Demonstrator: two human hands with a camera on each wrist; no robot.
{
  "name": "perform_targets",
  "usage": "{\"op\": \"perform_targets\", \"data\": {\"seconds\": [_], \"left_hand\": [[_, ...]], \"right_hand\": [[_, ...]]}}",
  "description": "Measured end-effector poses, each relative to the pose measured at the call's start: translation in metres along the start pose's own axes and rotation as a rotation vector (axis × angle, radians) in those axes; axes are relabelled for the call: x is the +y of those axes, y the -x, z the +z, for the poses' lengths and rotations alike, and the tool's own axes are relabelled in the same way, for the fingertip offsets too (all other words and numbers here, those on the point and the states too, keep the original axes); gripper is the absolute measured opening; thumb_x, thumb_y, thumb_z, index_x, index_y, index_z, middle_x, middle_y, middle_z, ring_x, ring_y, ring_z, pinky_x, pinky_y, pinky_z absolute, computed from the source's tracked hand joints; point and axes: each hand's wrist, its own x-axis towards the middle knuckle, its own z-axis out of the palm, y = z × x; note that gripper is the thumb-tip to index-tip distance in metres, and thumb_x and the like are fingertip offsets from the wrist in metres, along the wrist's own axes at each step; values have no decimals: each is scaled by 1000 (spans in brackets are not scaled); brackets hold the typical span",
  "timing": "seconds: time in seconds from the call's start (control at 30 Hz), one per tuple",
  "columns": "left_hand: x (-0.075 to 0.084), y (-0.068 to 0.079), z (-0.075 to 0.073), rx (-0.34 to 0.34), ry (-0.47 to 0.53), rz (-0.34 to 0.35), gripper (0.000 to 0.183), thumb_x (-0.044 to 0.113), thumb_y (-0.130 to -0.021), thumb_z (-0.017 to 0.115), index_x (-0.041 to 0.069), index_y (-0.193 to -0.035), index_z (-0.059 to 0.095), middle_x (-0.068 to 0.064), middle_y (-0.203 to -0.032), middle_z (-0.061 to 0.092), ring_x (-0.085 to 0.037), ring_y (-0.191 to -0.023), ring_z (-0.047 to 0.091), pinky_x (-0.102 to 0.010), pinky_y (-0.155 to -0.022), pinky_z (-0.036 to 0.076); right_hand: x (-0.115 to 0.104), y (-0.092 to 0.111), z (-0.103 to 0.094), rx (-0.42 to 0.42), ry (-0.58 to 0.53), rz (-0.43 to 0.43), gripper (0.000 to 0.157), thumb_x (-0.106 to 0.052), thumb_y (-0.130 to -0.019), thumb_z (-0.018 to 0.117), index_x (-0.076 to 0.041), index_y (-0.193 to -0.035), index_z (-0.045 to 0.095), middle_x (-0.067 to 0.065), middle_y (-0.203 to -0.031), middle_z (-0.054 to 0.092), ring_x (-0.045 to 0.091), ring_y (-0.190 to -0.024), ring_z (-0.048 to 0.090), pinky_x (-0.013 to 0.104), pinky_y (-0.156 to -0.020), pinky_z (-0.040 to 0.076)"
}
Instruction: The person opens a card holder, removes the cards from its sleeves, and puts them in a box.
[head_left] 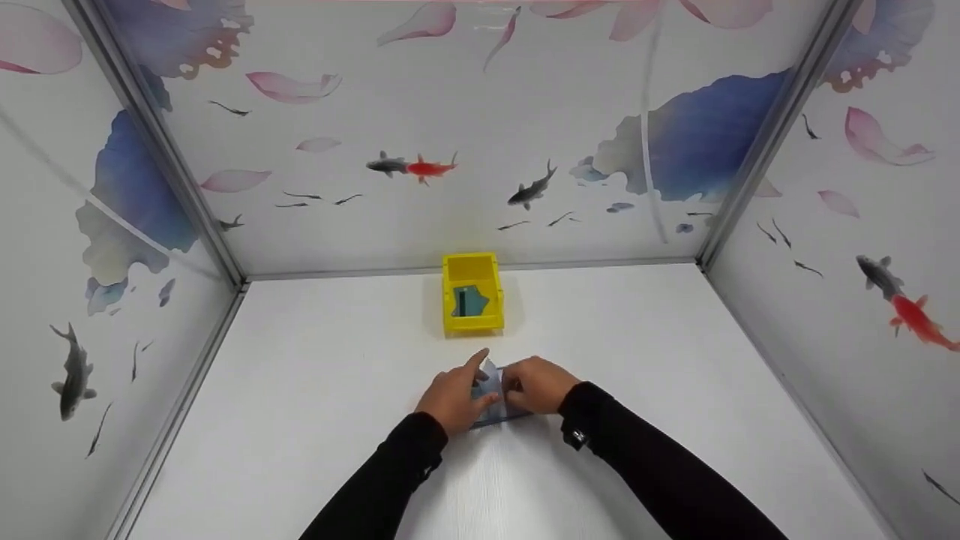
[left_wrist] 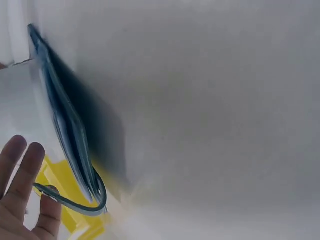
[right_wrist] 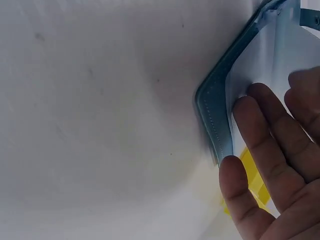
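Note:
A blue-teal card holder (head_left: 491,424) with clear plastic sleeves (right_wrist: 260,65) lies spread between both hands, and one sleeve stands up in the middle. My left hand (head_left: 454,397) holds its left side, with the thumb across the sleeves and the index finger stretched out. In the left wrist view, the holder's curved strap (left_wrist: 75,206) reaches a fingertip of the left hand (left_wrist: 25,195). My right hand (head_left: 544,384) pinches at the right side with thumb and bent index finger. Its other fingers (right_wrist: 260,135) extend loosely by the sleeves in the right wrist view.
Beyond the hands, a yellow bin (head_left: 473,323) stands by the back wall. Inside lies a teal star-like piece (head_left: 474,301) with a dark band. White panels printed with fish and petals (head_left: 450,97) enclose the white table (head_left: 337,360) at the back and both sides.

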Motion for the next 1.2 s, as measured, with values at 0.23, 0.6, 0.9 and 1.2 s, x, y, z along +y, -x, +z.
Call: {"op": "perform_targets", "data": {"seconds": [0.23,0.6,0.9,1.2], "left_hand": [[-1,-2,9,-35,-168,59,53,21,-101,89,14,-150,71,-4,-136,81,-25,-125,75,-46,-113,61],[-14,-4,11,-24,-163,141,17,12,-92,95,15,-106,87,2,-121,81,-20,-118,72,-42,-107,61],[-24,3,4,46,-153,98,42,23,-88,101,2,-118,79,-6,-113,64,-23,-108,61,-40,-99,61],[-35,5,-5,1,-197,33,35,29,-90,99,5,-107,81,-1,-98,66,-15,-87,54,-34,-85,55]], "right_hand": [[-6,3,-5,175,-23,143,4,-7,-100,75,-10,-101,78,1,-91,76,13,-79,63,36,-77,59],[-19,-13,2,109,-79,-187,12,-2,-92,85,-8,-100,78,6,-111,78,25,-108,73,41,-101,63],[-20,-15,14,23,22,-68,25,-11,-90,91,-8,-114,84,5,-115,83,19,-100,75,35,-92,64],[-20,-18,17,-10,29,0,39,-17,-88,97,-9,-123,83,4,-124,80,15,-101,67,36,-97,62]]}}
